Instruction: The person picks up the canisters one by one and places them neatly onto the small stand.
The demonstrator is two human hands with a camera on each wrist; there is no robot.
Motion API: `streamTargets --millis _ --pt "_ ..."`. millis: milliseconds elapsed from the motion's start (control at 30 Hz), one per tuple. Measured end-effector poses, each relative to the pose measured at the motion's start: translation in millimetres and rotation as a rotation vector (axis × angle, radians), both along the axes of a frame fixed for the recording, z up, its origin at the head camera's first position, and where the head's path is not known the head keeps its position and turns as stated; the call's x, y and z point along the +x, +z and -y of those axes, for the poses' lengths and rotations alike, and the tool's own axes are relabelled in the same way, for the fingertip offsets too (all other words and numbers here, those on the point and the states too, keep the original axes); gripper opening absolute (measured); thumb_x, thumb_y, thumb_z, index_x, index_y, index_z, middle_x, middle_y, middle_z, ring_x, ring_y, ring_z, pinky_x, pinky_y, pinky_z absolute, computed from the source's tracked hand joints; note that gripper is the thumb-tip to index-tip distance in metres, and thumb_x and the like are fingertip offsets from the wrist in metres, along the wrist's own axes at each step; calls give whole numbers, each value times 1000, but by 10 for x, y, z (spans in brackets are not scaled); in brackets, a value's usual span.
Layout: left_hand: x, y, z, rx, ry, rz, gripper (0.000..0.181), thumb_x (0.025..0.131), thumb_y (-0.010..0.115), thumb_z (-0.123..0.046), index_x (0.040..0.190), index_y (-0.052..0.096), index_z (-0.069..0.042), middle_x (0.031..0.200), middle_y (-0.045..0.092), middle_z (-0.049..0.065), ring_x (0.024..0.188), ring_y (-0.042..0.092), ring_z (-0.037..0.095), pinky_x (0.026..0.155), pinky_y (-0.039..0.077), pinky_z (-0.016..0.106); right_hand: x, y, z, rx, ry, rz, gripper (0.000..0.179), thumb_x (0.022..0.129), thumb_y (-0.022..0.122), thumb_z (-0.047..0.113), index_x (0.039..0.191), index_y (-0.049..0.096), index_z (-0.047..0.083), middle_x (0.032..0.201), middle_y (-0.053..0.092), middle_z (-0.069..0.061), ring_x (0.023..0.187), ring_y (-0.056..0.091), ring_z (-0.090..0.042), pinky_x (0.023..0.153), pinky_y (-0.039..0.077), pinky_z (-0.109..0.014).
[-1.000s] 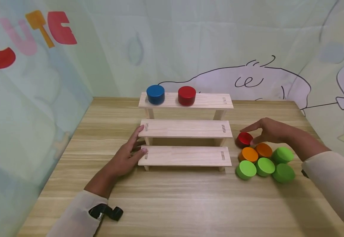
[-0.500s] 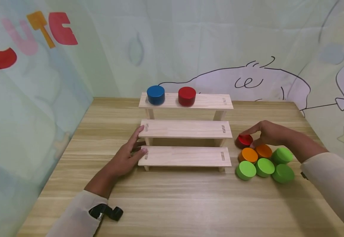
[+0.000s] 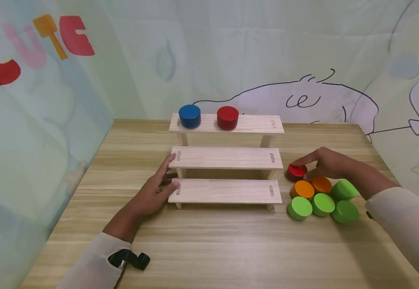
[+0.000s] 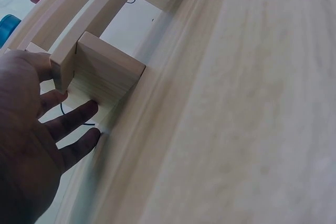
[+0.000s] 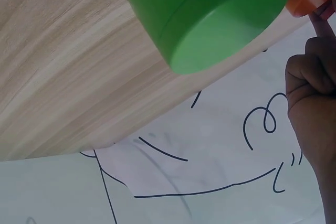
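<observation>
A three-step wooden stand (image 3: 224,157) sits mid-table. My left hand (image 3: 153,192) touches its left side, thumb on the bottom step and index fingertip at the middle step. In the left wrist view the left hand's fingers (image 4: 73,121) are spread and fairly straight. My right hand (image 3: 328,162) pinches a red round block (image 3: 297,172) between thumb and index finger, to the right of the stand. Two orange blocks (image 3: 303,190) and several green blocks (image 3: 323,204) lie just in front of it. The right wrist view shows a green block (image 5: 210,24) close up, the red one mostly hidden.
On the top step stand a blue block (image 3: 190,117) and a red block (image 3: 227,118), spaced apart. Behind the wooden table (image 3: 213,249) hangs a printed cloth (image 3: 209,56). A black strap with a small camera piece (image 3: 130,259) is on the left sleeve.
My right thumb and index finger have settled lower around the red block, which has shifted very slightly. The left hand and the stand stay put.
</observation>
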State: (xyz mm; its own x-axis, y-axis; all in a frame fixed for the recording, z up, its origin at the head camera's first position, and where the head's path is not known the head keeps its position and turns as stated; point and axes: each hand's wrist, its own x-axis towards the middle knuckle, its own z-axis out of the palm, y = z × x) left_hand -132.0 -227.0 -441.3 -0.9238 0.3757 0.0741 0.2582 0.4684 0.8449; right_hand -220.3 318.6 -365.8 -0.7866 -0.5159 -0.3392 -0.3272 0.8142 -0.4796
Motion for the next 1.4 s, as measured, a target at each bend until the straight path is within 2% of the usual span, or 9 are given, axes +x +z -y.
streamTargets --millis 133,333,467,600,833,1067,1167,1267,1400 --pt "1 -7 2 2 3 3 82 115 56 -25 175 4 -46 179 27 23 150 52 55 116 45 75 3 4 0 9 8 -39 53 93 86 9 144 74 17 144 71 -23 134 67 -49 107 59 -60" --pt "5 1 1 6 -1 -4 82 115 56 -24 175 4 -44 180 26 23 149 52 55 116 46 75 14 6 -23 15 -11 -68 53 93 88 18 144 74 20 144 72 -20 132 69 -44 109 57 -62" --pt "7 1 0 8 -2 -5 82 115 56 -23 176 4 -44 180 26 24 149 52 56 116 46 75 19 39 -58 15 -38 -107 54 91 90 24 143 75 23 143 73 -18 118 73 -33 96 63 -46" --pt "7 -6 4 5 -1 -8 82 115 56 -24 176 4 -44 179 26 24 149 52 56 115 47 74 7 103 -83 3 -86 -129 55 90 92 33 142 76 24 141 74 -19 99 66 -24 75 52 -29" --pt "11 5 1 10 -3 -9 82 115 56 -23 175 4 -44 178 28 25 149 53 56 115 47 74 15 206 -129 -33 -228 -121 62 92 89 43 147 72 22 142 72 -23 85 57 -24 63 47 -29" --pt "12 16 -12 8 1 -5 82 115 56 -24 175 4 -45 178 29 24 149 52 55 116 46 74 89 357 -145 -68 -320 -169 65 94 88 41 151 68 16 144 70 -26 83 70 -26 62 53 -31" --pt "10 10 -11 3 6 -4 82 115 56 -25 175 4 -46 178 29 24 150 52 55 116 46 74 113 417 -113 -79 -357 -177 67 94 88 43 152 66 17 146 69 -27 80 67 -24 62 49 -31" --pt "7 1 -9 4 5 -1 82 115 56 -25 175 5 -46 178 29 24 150 52 55 116 46 74 141 483 -50 -81 -389 -233 65 93 88 45 150 69 18 144 69 -28 75 61 -23 59 45 -31" --pt "6 -5 -6 3 8 1 82 115 56 -25 175 5 -47 178 29 24 150 52 55 116 46 75 173 581 59 -126 -407 -320 59 95 88 39 147 71 17 146 68 -27 76 65 -23 61 51 -27"
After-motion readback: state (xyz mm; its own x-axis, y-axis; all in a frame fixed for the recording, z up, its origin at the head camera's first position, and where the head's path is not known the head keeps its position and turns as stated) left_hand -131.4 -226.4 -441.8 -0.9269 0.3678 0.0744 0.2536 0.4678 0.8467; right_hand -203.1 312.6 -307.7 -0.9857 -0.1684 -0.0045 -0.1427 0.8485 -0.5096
